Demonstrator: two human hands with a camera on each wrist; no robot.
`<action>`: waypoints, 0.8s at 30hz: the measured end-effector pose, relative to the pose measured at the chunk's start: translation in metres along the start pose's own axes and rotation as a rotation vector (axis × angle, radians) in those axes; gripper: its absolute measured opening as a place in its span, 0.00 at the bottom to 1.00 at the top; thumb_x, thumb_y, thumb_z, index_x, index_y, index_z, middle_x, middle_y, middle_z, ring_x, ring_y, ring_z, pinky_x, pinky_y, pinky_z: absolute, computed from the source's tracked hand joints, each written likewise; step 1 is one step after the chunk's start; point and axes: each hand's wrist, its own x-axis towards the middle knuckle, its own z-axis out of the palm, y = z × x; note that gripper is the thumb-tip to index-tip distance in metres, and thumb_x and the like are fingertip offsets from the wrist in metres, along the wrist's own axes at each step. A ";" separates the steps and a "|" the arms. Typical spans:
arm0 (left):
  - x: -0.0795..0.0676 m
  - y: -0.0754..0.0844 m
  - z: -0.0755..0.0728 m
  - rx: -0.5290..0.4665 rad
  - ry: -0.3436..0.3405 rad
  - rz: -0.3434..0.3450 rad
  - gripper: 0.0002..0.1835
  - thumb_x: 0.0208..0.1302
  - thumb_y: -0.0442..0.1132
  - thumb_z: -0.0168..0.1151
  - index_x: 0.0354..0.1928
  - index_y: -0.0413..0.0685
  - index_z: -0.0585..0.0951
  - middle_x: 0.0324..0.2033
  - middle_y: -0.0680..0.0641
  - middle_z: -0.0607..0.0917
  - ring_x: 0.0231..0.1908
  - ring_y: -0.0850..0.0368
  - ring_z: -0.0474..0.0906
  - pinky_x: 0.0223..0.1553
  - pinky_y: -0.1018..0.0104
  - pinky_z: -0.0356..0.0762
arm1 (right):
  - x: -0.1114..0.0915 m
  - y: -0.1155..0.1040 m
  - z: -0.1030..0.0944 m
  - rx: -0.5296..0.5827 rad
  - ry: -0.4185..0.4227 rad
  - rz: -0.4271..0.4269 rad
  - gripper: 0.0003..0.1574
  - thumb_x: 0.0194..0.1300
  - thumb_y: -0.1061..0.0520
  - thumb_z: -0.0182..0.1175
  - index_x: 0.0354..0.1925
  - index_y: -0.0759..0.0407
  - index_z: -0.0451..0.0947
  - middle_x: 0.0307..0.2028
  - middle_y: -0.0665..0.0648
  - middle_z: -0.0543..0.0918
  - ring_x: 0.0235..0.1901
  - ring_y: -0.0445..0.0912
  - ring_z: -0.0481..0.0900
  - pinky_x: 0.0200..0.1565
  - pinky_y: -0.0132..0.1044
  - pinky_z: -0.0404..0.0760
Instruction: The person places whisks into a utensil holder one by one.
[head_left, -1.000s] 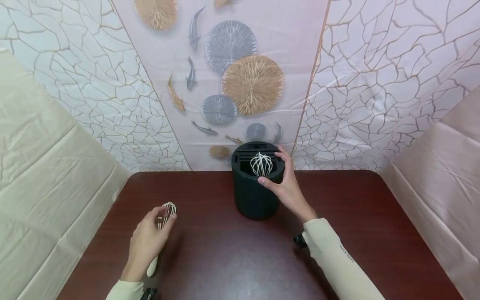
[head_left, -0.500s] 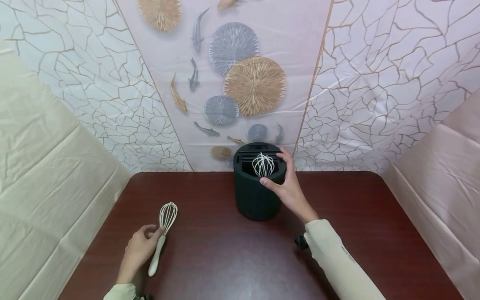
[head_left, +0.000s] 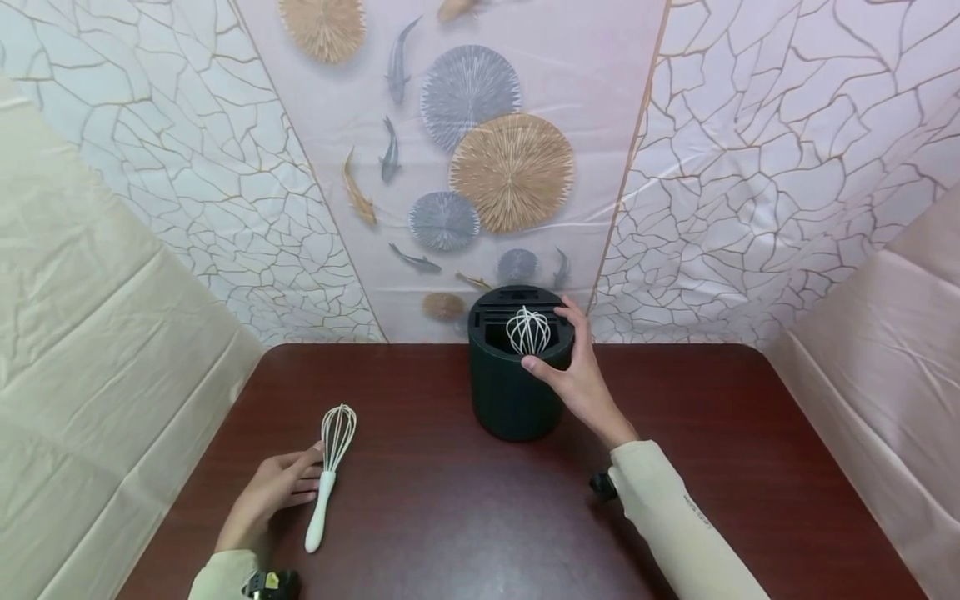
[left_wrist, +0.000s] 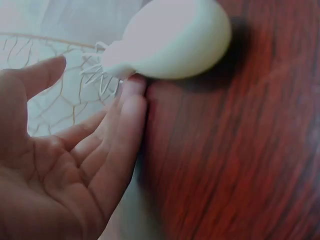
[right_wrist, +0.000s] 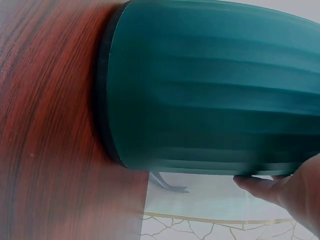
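A whisk with a pale handle (head_left: 318,518) and thin wire loops lies on the table, loops pointing away from me. My left hand (head_left: 273,485) rests close along its left side, a fingertip at the base of the wires in the head view. In the left wrist view, the whisk's rounded handle (left_wrist: 182,42) looms large and the left fingers are nearly straight beside it. My right hand (head_left: 583,385) grips a dark green utensil holder (head_left: 513,402) by its right side, thumb at the front rim. Out of the holder's front opening rises another whisk (head_left: 528,332), its handle hidden inside.
The dark red-brown table (head_left: 465,517) has rounded back corners. Behind it hangs a patterned cloth backdrop (head_left: 517,175), close to the holder. Beige cloth panels (head_left: 97,350) flank the table on both sides. The holder's top also has narrow slots.
My left hand has come off the top of the lying whisk and moved left and back beside it. The right hand stays on the holder.
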 end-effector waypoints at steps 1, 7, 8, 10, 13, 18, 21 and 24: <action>0.001 0.001 0.001 0.024 0.002 -0.001 0.46 0.75 0.64 0.60 0.70 0.24 0.71 0.53 0.30 0.87 0.45 0.52 0.89 0.45 0.58 0.88 | 0.000 0.000 0.000 0.000 0.002 -0.002 0.54 0.64 0.54 0.74 0.78 0.62 0.55 0.84 0.62 0.46 0.82 0.57 0.43 0.76 0.71 0.44; 0.003 0.002 0.008 0.105 0.050 0.017 0.38 0.68 0.59 0.72 0.61 0.29 0.81 0.45 0.42 0.90 0.42 0.54 0.87 0.42 0.58 0.87 | 0.000 0.001 0.001 0.000 0.016 -0.022 0.54 0.63 0.56 0.73 0.77 0.63 0.56 0.83 0.63 0.47 0.82 0.57 0.44 0.76 0.70 0.44; 0.004 0.002 0.008 0.105 0.053 0.018 0.37 0.68 0.58 0.72 0.60 0.29 0.82 0.44 0.43 0.90 0.41 0.55 0.86 0.42 0.59 0.87 | 0.000 0.001 0.001 0.000 0.018 -0.024 0.53 0.63 0.57 0.73 0.77 0.63 0.56 0.83 0.63 0.48 0.82 0.57 0.44 0.76 0.70 0.44; 0.004 0.002 0.007 0.102 0.052 0.014 0.36 0.67 0.57 0.73 0.59 0.28 0.82 0.43 0.43 0.90 0.40 0.55 0.86 0.41 0.59 0.87 | 0.000 0.001 0.001 -0.001 0.021 -0.024 0.53 0.62 0.57 0.74 0.77 0.63 0.56 0.83 0.63 0.48 0.82 0.57 0.44 0.76 0.70 0.44; 0.005 0.002 0.005 0.090 0.049 0.000 0.36 0.67 0.57 0.73 0.59 0.28 0.82 0.43 0.44 0.89 0.39 0.57 0.85 0.41 0.60 0.87 | 0.000 0.003 0.001 0.000 0.021 -0.022 0.54 0.62 0.55 0.74 0.76 0.64 0.56 0.83 0.63 0.48 0.82 0.57 0.44 0.76 0.70 0.44; 0.003 0.001 0.006 0.045 0.054 -0.001 0.35 0.69 0.52 0.73 0.61 0.25 0.80 0.41 0.47 0.91 0.40 0.59 0.86 0.43 0.61 0.87 | 0.000 0.002 0.001 -0.001 0.021 -0.021 0.54 0.63 0.55 0.74 0.76 0.64 0.56 0.83 0.63 0.48 0.82 0.58 0.44 0.76 0.70 0.45; 0.000 0.002 0.009 0.002 0.053 0.010 0.35 0.70 0.50 0.72 0.63 0.24 0.78 0.43 0.44 0.91 0.42 0.57 0.87 0.44 0.61 0.88 | 0.000 0.002 0.001 -0.004 0.021 -0.020 0.54 0.62 0.56 0.74 0.76 0.64 0.56 0.83 0.63 0.48 0.82 0.58 0.44 0.76 0.70 0.45; -0.002 0.006 0.013 -0.062 0.037 0.036 0.37 0.71 0.48 0.71 0.67 0.21 0.73 0.46 0.40 0.90 0.44 0.55 0.87 0.45 0.61 0.88 | 0.000 0.002 0.001 -0.005 0.021 -0.016 0.53 0.63 0.56 0.74 0.77 0.63 0.56 0.83 0.63 0.48 0.82 0.57 0.44 0.76 0.69 0.45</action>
